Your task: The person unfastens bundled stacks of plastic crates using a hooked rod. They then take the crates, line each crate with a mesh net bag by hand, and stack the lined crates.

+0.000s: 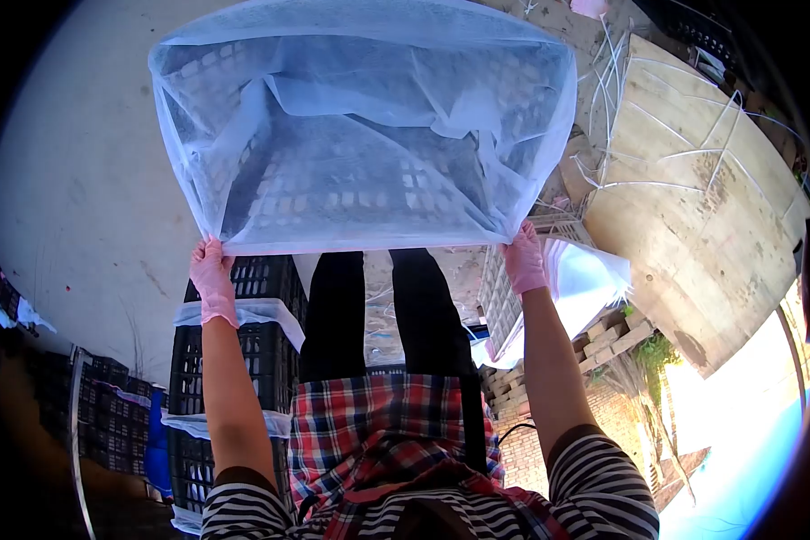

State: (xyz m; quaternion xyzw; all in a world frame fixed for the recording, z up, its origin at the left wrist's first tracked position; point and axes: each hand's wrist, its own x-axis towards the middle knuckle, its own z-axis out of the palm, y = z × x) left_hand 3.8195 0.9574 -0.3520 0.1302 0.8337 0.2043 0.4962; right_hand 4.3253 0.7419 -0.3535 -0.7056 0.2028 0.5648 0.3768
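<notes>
A black plastic crate (pixel 333 193) with slotted walls stands in front of me, lined with a thin, see-through white liner sheet (pixel 360 108). The liner is folded over the crate's rim all round and lies creased along the inside walls and bottom. My left hand (pixel 212 281), in a pink glove, is closed on the liner at the near left corner. At the near right corner my right hand (pixel 524 259), gloved in pink too, grips the liner's edge. Both arms are stretched forward. Nothing but the liner shows inside the crate.
Stacked black crates (pixel 229 360) with white liner edges stand on my left. To the right are a pile of white sheets (pixel 585 274), a large wooden board (pixel 693 207) with white strips (pixel 684 153) on it, and bricks (pixel 616 342). Concrete floor (pixel 81 180) extends left.
</notes>
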